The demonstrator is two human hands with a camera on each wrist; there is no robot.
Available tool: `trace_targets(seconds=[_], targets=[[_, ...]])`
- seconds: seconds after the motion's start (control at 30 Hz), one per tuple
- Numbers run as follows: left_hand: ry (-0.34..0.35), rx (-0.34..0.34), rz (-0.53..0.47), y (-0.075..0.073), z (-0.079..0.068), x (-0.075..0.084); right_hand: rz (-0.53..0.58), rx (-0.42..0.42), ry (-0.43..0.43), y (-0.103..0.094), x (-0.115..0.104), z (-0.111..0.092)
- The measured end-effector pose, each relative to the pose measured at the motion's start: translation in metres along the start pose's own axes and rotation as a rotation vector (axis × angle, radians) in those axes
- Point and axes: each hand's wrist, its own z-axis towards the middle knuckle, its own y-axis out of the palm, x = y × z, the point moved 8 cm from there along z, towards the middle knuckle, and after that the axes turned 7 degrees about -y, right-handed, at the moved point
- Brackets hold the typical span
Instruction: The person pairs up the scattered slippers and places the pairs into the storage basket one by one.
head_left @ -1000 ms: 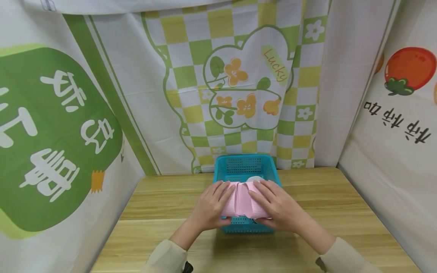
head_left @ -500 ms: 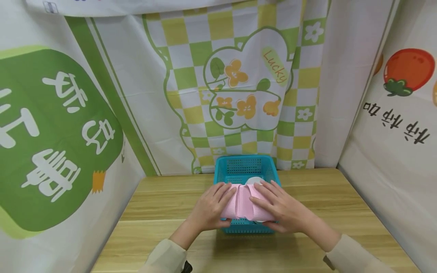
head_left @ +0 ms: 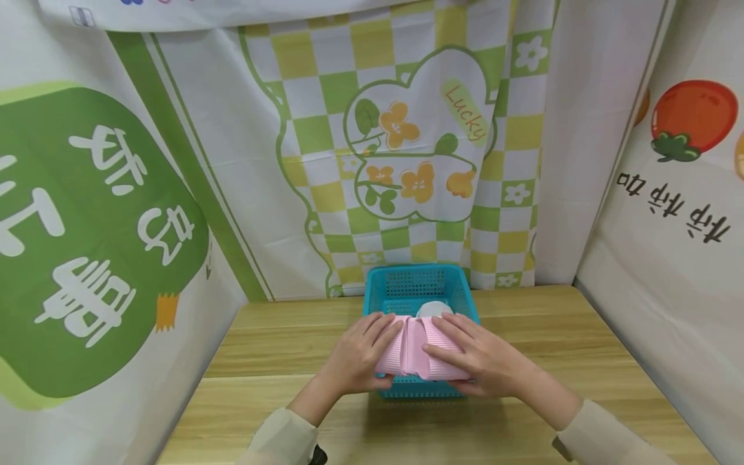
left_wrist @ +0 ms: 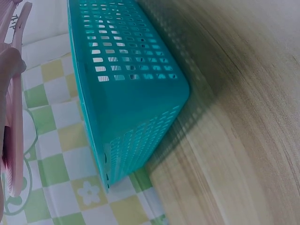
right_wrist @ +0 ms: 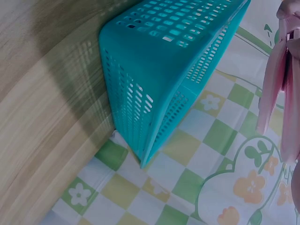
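Observation:
A pink thing [head_left: 415,352] with ribbed outer parts and a smooth middle hangs above the blue basket [head_left: 418,274]; its exact kind is unclear. My left hand [head_left: 358,352] grips its left end, thumb below and fingers over the top. On the other end, my right hand [head_left: 485,355] holds it the same way. The left wrist view has a flat pink edge [left_wrist: 17,136] at far left with a dark gap beside it. Layered pink parts [right_wrist: 274,89] appear at the right of the right wrist view. Behind the pink thing, something white and rounded [head_left: 434,310] shows in the basket.
The perforated basket stands on a wooden table [head_left: 279,336], near its back edge. A checked cloth [head_left: 337,161] hangs directly behind it. White printed sheets enclose the left and right sides.
Both hands have sunk very slightly with the pink thing. My right hand has shifted a little to the right. More of the white rounded thing shows behind.

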Motion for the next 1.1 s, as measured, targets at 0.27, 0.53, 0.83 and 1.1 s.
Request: trace_targets(seconds=[0.27, 0.53, 0.83, 1.1], targets=[[-0.001, -0.020, 0.005, 0.002, 0.001, 0.001, -0.010, 0.028, -0.010, -0.002, -0.003, 0.004], [0.000, -0.014, 0.004, 0.003, -0.001, 0.002, -0.014, 0.035, 0.002, 0.000, -0.005, 0.007], [0.007, -0.034, 0.009, 0.003, -0.002, 0.000, -0.036, 0.024, 0.008, 0.002, -0.007, 0.009], [0.001, -0.041, -0.004, 0.004, -0.005, -0.003, -0.043, 0.000, 0.031, 0.002, -0.008, 0.011]])
